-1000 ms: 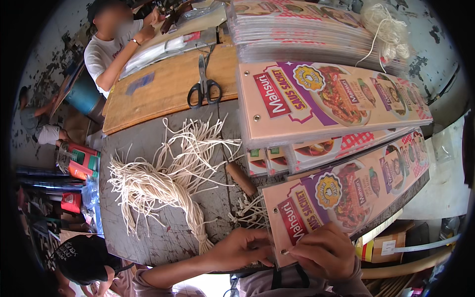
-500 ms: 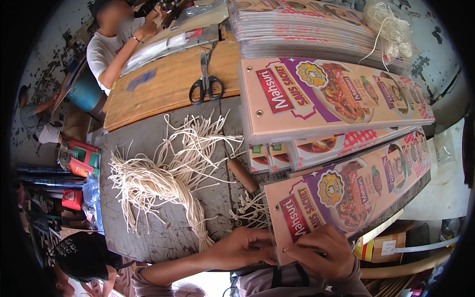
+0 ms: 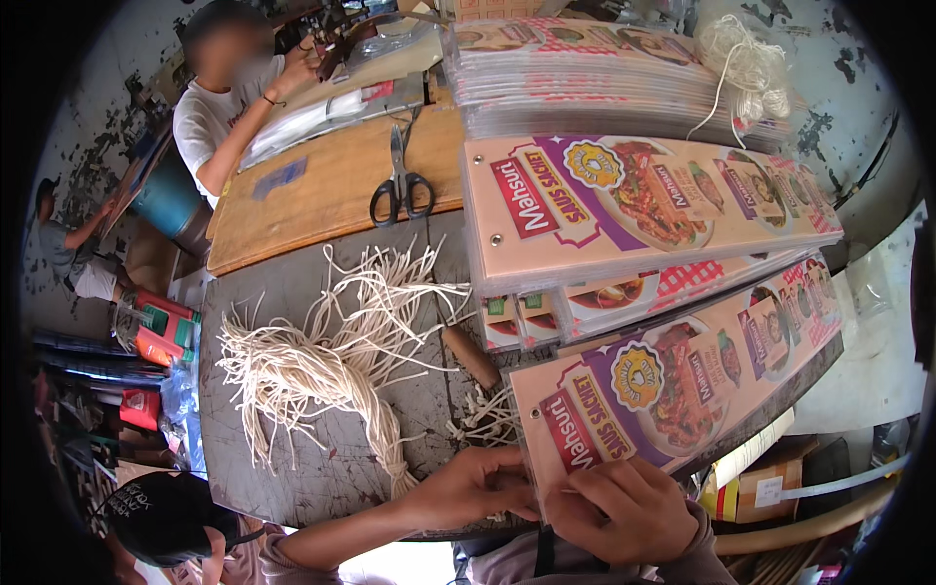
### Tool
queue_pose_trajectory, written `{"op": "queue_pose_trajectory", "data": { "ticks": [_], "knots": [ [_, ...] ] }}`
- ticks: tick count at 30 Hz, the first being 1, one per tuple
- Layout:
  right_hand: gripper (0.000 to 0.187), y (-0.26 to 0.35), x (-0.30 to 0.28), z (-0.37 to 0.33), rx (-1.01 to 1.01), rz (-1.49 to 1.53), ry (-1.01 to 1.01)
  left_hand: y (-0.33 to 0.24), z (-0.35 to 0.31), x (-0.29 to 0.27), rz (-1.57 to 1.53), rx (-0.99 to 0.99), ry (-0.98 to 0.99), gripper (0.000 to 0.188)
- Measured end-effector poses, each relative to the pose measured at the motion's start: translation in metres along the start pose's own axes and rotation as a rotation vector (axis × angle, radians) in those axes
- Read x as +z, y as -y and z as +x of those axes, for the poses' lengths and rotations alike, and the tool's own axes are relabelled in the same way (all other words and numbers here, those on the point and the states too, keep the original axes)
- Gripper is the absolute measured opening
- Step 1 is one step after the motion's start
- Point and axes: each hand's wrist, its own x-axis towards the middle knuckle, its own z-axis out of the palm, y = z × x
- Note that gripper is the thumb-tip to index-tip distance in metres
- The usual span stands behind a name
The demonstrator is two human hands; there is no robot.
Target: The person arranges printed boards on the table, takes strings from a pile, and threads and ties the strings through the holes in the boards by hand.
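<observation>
The long glossy pink-and-purple printed card strip with food pictures lies slanted across the near right part of the dark worn table, its near end at the table's front edge and its far end running off to the right. The left hand pinches that near end at its left corner, fingers closed on the edge. The right hand lies curled on the same end just beside it, fingertips pressed to the card; whether a string is between them cannot be told.

Just left of the strip's near end lie a few short knotted off-white cord pieces and a small brown wooden peg. Further left sprawls a large loose bundle of cut off-white cotton cords.

Behind the held strip, a second identical card strip tops a stack of them. Beyond that rises a tall pile of more cards with a hank of white string on it. Black-handled scissors rest on a light wooden board. At the far left a person in a white shirt works.
</observation>
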Motion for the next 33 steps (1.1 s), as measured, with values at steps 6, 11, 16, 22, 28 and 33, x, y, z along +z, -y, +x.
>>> {"op": "queue_pose_trajectory", "data": {
  "ticks": [6,11,16,22,28,33],
  "knots": [
    [0.020,0.011,-0.005,0.001,0.005,-0.022,0.017,0.000,-0.001,0.001,0.091,-0.080,0.003,0.032],
    [0.021,0.014,-0.002,-0.005,0.090,0.169,-0.027,0.002,0.002,0.003,0.122,-0.062,-0.104,0.024],
    [0.019,0.015,-0.007,-0.019,0.409,0.246,0.022,0.000,0.003,0.001,0.164,0.012,-0.283,0.009],
    [0.014,-0.038,-0.040,-0.085,0.367,0.497,0.162,-0.014,-0.002,0.003,0.372,0.082,-0.272,0.005],
    [0.039,-0.091,-0.022,-0.161,0.141,1.125,-0.518,-0.025,-0.012,-0.003,0.629,0.137,-0.315,0.007],
    [0.038,-0.095,-0.034,-0.160,0.465,1.799,-1.079,-0.030,-0.013,-0.009,0.816,0.128,-0.242,0.007]
  ]
}}
